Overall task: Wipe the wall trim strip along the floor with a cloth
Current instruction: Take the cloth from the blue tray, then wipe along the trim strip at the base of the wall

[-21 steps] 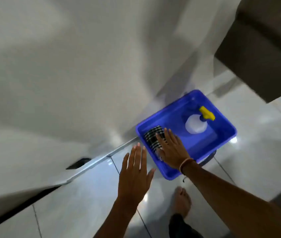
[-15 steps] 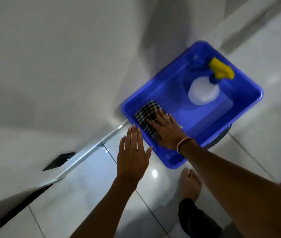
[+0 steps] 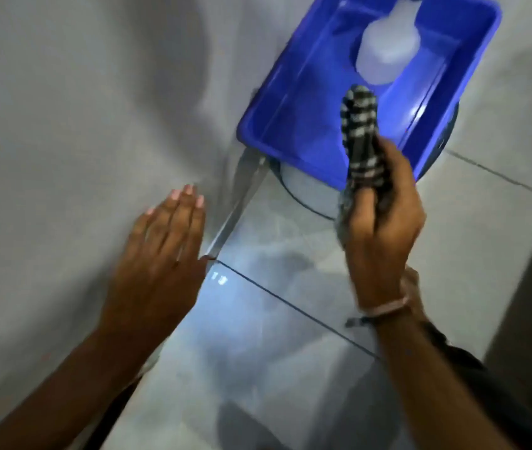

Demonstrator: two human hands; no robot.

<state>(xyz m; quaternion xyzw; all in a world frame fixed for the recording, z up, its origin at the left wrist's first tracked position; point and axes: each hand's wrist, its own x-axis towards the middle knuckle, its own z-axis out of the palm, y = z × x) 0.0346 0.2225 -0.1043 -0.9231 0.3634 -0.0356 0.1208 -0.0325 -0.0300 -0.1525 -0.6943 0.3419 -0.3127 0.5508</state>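
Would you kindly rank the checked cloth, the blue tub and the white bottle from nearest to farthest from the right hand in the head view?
1. Checked cloth: gripped in the right hand.
2. Blue tub: just beyond, on the floor.
3. White bottle: inside the tub, at its far end.

— What can't you make out?
— My left hand (image 3: 160, 254) covers part of the trim strip (image 3: 235, 206); the whole view is smeared.
— And the bottle (image 3: 388, 53)?
— Its top is cut off by the upper edge, as is the blue tub's (image 3: 290, 102) far rim.
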